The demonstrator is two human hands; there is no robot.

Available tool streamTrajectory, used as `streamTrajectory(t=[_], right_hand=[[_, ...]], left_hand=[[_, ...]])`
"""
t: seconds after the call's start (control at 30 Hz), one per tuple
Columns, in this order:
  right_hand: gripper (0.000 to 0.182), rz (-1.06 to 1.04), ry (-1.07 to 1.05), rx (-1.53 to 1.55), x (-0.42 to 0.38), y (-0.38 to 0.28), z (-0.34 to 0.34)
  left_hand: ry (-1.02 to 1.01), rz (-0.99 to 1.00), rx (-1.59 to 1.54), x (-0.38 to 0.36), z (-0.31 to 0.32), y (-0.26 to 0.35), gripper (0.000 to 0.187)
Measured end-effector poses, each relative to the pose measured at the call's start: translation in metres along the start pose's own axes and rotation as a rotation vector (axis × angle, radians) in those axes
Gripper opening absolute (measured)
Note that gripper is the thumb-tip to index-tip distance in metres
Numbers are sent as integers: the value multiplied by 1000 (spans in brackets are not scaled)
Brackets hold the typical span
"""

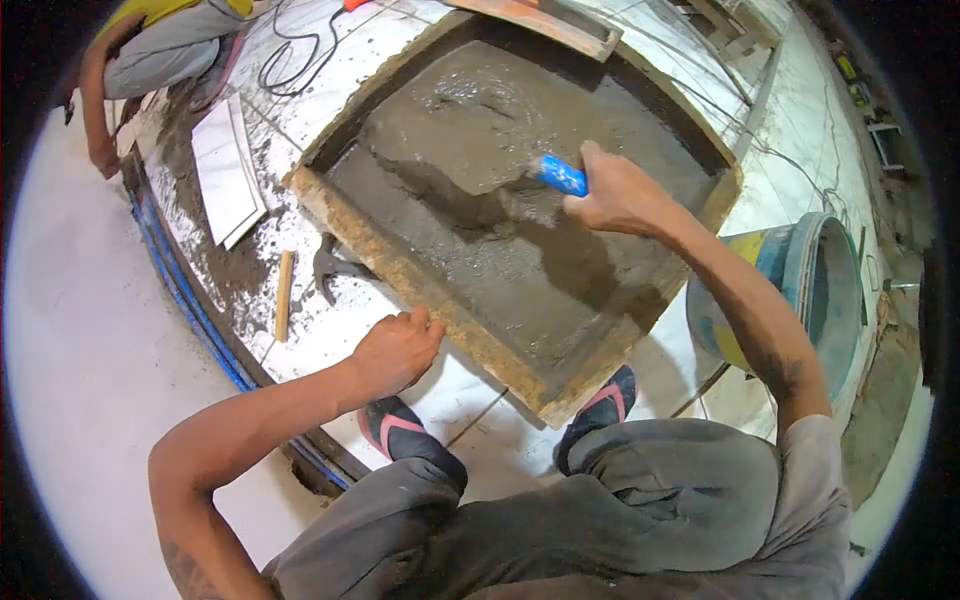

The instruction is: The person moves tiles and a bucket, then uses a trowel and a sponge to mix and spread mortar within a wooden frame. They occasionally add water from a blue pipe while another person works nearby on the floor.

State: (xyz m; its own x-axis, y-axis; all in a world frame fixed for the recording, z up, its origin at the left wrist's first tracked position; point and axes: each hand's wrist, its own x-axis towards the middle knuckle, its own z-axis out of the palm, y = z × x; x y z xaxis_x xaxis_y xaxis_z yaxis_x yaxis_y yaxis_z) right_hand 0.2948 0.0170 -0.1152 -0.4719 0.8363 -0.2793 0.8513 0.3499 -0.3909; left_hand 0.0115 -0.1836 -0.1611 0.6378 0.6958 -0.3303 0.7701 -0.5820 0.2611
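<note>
My right hand is closed around the blue handle of a trowel over a shallow wooden mixing box. The trowel's far end is coated in or sunk into the wet grey mortar, so its blade is not clear. The mortar is spread across the box, with a raised, rough-edged heap toward the far side. On the box's near left rim, my left hand rests with its fingers curled at the edge.
To the right, a bucket lies tilted. A hammer, a wood strip and tile pieces lie left of the box. Blue conduits run along the floor edge. Another person crouches at upper left; a board crosses the far rim.
</note>
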Motion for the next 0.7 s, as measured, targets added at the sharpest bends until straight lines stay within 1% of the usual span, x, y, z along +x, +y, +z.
streamTrajectory(t=[0.07,0.13,0.3,0.4,0.5,0.53,0.57,0.63,0.7], right_hand=[[29,180,-281,116,-11,3,-29],[27,161,-152,-8,-20,28,-34],[29,153,214,-327,-41,112,-24],[21,427,238,-342,-41,129,-6],[22,283,187,-508,-39,136,26],[29,178,159,-548,-37,135,34],[28,181,168,-526,-36,135,41],[27,188,187,-483,-30,103,54],[31,136,186,-417,-27,75,63]], left_hand=[[-36,1,8,2,0,-2,24],[-57,-4,19,3,3,-3,31],[-36,1,3,1,2,-1,32],[-38,-2,16,0,4,-1,34],[-48,-5,44,-1,5,0,35],[-49,-7,53,-1,6,0,35],[-47,-10,46,-2,6,0,35],[-42,-15,31,-1,8,0,35],[-43,-11,24,1,4,2,28]])
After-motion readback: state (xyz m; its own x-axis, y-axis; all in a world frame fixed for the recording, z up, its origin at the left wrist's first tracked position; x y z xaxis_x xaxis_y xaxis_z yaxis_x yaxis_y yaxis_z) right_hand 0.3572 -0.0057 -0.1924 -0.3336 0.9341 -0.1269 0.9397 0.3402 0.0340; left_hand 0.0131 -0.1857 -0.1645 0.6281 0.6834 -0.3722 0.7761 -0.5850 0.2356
